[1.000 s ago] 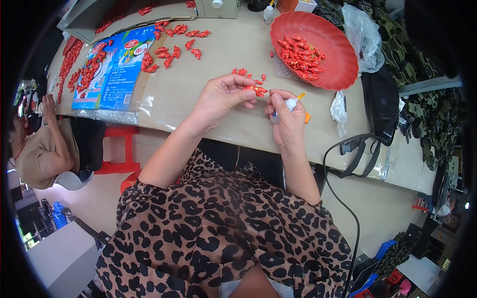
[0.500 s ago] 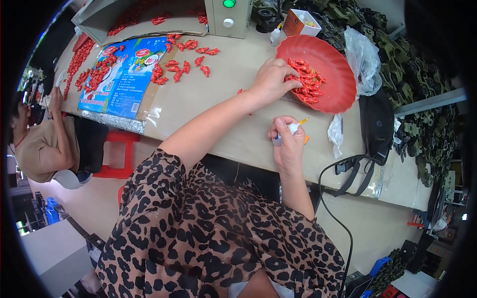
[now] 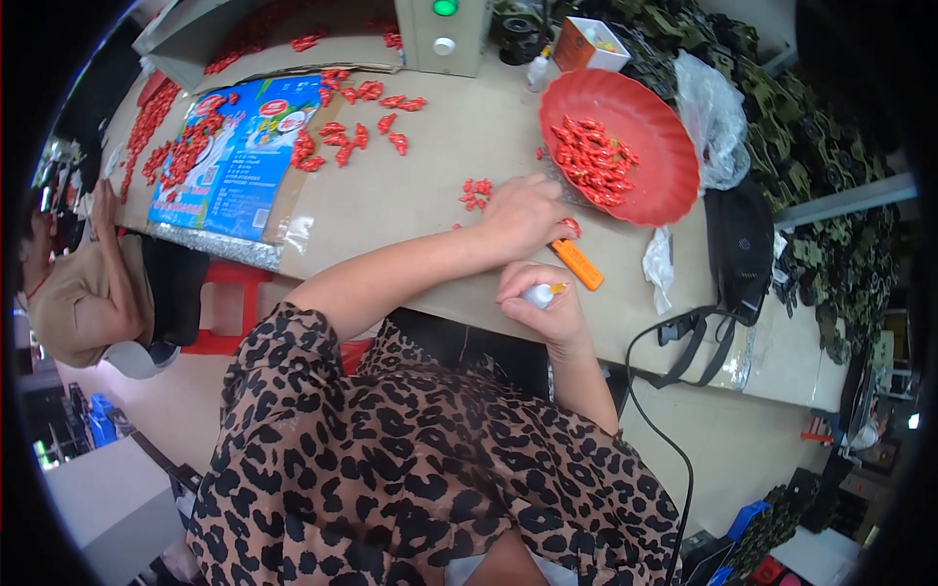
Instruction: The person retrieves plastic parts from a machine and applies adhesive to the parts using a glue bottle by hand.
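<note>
My left hand (image 3: 528,212) is palm down on the table in front of the bowl, its fingers curled under and slightly blurred, so its grip is hidden. A small red glossy piece (image 3: 571,229) shows beside its fingertips, and a little cluster of red pieces (image 3: 477,193) lies just left of it. My right hand (image 3: 549,305), nearer me, is closed around a small white squeeze bottle (image 3: 539,295) with a yellow tip. An orange bar-shaped tool (image 3: 577,265) lies between this hand and the bowl. The red scalloped bowl (image 3: 660,146) holds many red pieces (image 3: 596,161).
More red pieces lie on a blue printed cardboard sheet (image 3: 249,166) and beside it. A grey box with a green light (image 3: 445,39) stands at the back. A black strapped bag (image 3: 738,249) and plastic bag (image 3: 711,127) sit right. Another person (image 3: 93,283) sits at left.
My left hand has left the bowl and come down onto the table. Red pieces now lie beside it. My right hand has moved nearer me with the bottle, uncovering the orange tool.
</note>
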The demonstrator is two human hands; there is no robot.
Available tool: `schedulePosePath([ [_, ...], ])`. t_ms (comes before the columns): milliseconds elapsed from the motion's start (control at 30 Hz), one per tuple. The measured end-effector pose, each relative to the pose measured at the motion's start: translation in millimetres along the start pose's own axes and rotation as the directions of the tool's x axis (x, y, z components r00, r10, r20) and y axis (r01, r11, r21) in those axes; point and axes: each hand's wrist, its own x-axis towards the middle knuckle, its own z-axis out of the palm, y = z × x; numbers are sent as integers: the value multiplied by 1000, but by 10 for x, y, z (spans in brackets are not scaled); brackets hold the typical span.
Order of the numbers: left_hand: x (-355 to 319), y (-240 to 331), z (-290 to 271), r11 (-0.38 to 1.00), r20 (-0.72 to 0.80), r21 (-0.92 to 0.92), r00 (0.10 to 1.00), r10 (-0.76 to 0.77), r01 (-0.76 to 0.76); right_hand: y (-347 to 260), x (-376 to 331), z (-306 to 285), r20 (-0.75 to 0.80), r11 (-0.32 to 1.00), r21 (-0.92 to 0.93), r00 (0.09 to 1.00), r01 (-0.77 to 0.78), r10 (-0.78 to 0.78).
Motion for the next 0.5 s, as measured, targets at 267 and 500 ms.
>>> schedulePosePath([
  [267,-35,-40,56,997,-48,-73,998,-31,27,86,-39,-21,-66,998,40,997,-43,46],
  [500,-234,-963,-651,967,-287,-99,923,-255,237,91,30,25,-83,966,244,990,-88,112],
])
